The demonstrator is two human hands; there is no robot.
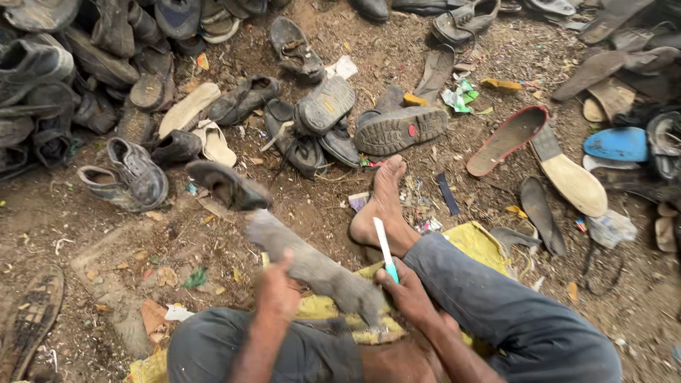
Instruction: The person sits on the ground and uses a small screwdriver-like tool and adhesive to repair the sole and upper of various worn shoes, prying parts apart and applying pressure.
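Sitting: you are on the dirt ground with grey trousers on, right leg bent across, your bare foot resting sole-down just past the knee.
Left hand: your left hand wraps round the worn grey shoe sole, thumb up on its near edge, the fingers closed on it.
Sole position: it lies slanting across your lap, its far end pointing up and left toward a dark shoe on the ground, its near end down by your right hand, over the yellow cloth.
Right hand: your right hand grips a small knife with a teal handle and pale blade, the fingers closed round the handle, the blade pointing up and away from you.
Knife and sole: the handle end sits just beside the sole's near end; I cannot tell whether the blade touches it.
Yellow cloth: spread under your legs, showing beside the right knee and below the sole.
Left pile: a heap of dusty dark shoes fills the upper left, with a pair of grey lace-up sneakers at its near edge.
Middle: a black boot lying on its side, tread up with a red spot, just beyond your toes.
Right side: loose insoles, one red-rimmed, one tan, one blue, well apart from your hands.
Ground litter: paper scraps and dry leaves scattered round you.
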